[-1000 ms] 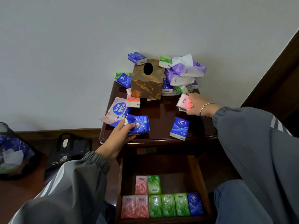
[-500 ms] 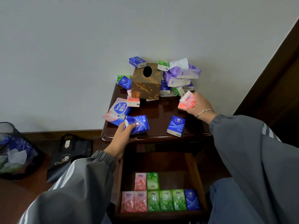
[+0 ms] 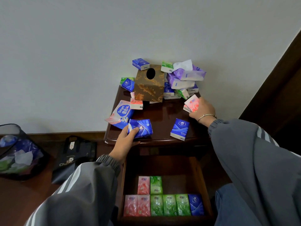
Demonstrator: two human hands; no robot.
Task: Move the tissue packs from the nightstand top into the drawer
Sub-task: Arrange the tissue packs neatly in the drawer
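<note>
I've got my left hand (image 3: 126,138) clamped on a blue pack (image 3: 140,128) at the nightstand (image 3: 161,115) front edge — right hand (image 3: 202,108) pinching a pink pack (image 3: 192,104) above the top — open drawer (image 3: 206,190) below holds eight packs.

Glossy dark wood nightstand (image 3: 162,115) — shiny plastic-wrapped tissue packs (image 3: 180,129).

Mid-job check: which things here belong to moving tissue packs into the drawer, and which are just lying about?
Job: blue pack in the left hand; pink pack in the right hand; loose blue pack on the nightstand top; heaped packs by the wall; open drawer.
Lying about: brown tissue box, black bag, mesh bin on the floor.
</note>
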